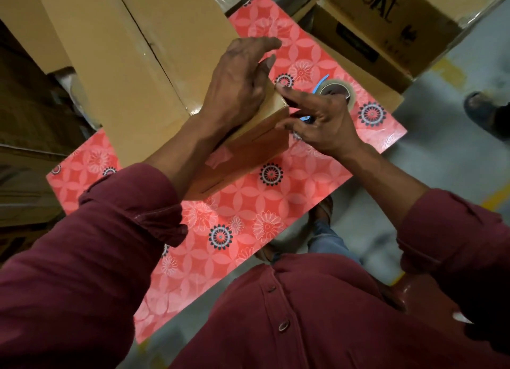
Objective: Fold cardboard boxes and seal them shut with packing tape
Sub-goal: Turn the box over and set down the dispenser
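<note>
A small brown cardboard box (pixel 248 150) stands on the red flowered table (pixel 248 208). My left hand (pixel 237 84) lies flat on the box's top, fingers spread toward its far end. My right hand (pixel 317 120) is at the box's far right corner; its index finger presses on the corner while the other fingers pinch a small blue object (pixel 305 118), partly hidden. A strip of clear tape (pixel 219 157) shows on the box's near side. A roll of clear packing tape (pixel 338 91) lies flat on the table just behind my right hand.
A stack of large flat cardboard sheets (pixel 132 57) leans over the table's left rear. An open printed carton (pixel 386 29) stands at the back right. Another person's foot (pixel 483 112) is on the grey floor at the right. My own feet show below the table edge.
</note>
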Motion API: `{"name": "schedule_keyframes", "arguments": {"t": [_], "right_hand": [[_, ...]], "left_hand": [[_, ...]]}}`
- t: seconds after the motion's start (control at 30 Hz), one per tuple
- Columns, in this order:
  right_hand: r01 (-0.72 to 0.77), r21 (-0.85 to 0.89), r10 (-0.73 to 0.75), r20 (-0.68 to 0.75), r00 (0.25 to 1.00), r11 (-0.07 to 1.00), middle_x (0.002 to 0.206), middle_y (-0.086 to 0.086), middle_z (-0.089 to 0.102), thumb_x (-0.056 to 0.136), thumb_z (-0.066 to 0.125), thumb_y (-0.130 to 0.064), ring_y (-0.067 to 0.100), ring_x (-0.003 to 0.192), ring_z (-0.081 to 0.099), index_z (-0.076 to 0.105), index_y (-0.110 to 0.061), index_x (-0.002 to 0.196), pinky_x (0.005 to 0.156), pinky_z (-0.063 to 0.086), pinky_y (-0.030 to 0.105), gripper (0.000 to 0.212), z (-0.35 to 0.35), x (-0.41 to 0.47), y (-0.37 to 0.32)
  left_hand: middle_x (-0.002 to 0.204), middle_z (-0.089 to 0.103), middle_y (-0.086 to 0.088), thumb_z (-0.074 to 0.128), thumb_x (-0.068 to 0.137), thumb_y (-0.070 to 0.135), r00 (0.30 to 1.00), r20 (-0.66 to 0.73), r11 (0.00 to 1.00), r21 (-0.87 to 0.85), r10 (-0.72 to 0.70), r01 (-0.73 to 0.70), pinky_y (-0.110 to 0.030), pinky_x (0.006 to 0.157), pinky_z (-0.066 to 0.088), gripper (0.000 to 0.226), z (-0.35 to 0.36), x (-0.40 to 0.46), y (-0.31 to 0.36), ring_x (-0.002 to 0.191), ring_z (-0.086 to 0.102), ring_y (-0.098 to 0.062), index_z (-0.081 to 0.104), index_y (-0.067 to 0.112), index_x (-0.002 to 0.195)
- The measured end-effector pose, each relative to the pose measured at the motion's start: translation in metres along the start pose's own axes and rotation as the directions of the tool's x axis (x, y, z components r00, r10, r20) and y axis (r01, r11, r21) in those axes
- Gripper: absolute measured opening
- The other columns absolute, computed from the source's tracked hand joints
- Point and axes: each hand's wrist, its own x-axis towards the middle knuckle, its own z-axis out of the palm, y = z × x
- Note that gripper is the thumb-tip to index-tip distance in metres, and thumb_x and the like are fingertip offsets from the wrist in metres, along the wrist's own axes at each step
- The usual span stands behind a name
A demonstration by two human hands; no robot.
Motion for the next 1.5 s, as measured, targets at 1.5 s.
{"name": "schedule_keyframes", "arguments": {"t": [1.5], "right_hand": [[0.563, -0.64, -0.342, 0.447, 0.826, 0.523, 0.158, 0.007, 0.048, 0.086, 0.071, -0.046, 0.03, 0.154, 0.03, 0.053, -0.015, 0.147, 0.121, 0.022, 0.063, 0.07, 0.139, -0.011, -0.096]], "left_hand": [[0.154, 0.054, 0.004, 0.067, 0.083, 0.061, 0.957, 0.276, 0.979, 0.199, -0.089, 0.034, -0.045, 0.096, 0.058, 0.076, -0.161, -0.215, -0.082, 0.15, 0.043, -0.022, 0.06, 0.023, 0.148]]}}
